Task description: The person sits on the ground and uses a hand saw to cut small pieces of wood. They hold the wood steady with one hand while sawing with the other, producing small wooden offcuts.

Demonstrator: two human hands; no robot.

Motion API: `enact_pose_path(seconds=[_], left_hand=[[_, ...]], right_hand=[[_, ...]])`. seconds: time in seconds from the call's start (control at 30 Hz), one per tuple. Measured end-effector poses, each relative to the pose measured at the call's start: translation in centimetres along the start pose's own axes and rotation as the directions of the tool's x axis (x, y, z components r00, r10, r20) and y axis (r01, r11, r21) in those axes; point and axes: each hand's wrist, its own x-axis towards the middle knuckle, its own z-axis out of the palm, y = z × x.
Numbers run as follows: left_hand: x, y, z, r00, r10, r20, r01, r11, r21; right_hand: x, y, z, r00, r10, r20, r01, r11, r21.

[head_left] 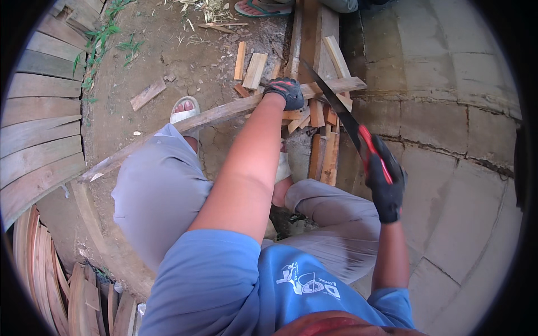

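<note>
A long, narrow wooden plank point(221, 113) slants across in front of me, from the ground at the left up over a pile of offcuts. My left hand point(287, 92), in a dark glove with red marks, is closed on the plank near its right end. In my right hand point(385, 182), also gloved, is a hand saw point(344, 112) with a red and black handle. Its dark blade points up and left, crossing the plank to the right of my left hand. I cannot tell whether the teeth touch the wood.
Several offcuts point(330, 151) lie beneath the plank, with more wood blocks point(255, 71) beyond it. Longer boards point(314, 39) run away at the top, near another person's sandalled foot point(263, 8). A block wall point(437, 129) stands right; stacked boards point(42, 101) line the left.
</note>
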Motion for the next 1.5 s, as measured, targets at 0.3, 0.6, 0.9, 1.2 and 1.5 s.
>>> enact_pose_path(seconds=[0.3,0.6,0.9,1.2,1.5], left_hand=[[0.4,0.4,0.2,1.000,-0.019,-0.005,0.019,1.000,0.001],[0.5,0.9,0.9,1.000,-0.012,-0.002,0.012,1.000,0.022],[-0.1,1.5,-0.3,0.999,0.049,-0.010,-0.048,0.996,0.071],[0.7,-0.4,0.6,0.999,0.028,-0.044,-0.027,0.999,0.039],[-0.4,0.3,0.2,0.998,0.007,-0.057,-0.004,0.998,0.056]], right_hand=[[-5.0,-2.1,-2.7,0.995,-0.007,-0.103,0.000,0.998,-0.070],[13.0,2.8,13.0,0.948,-0.235,-0.213,0.267,0.954,0.139],[16.5,3.9,14.3,0.951,-0.257,-0.173,0.281,0.951,0.131],[-3.5,0.7,-1.0,0.993,-0.051,-0.102,0.054,0.998,0.025],[-4.9,-0.3,-1.2,0.983,-0.124,-0.137,0.104,0.984,-0.147]])
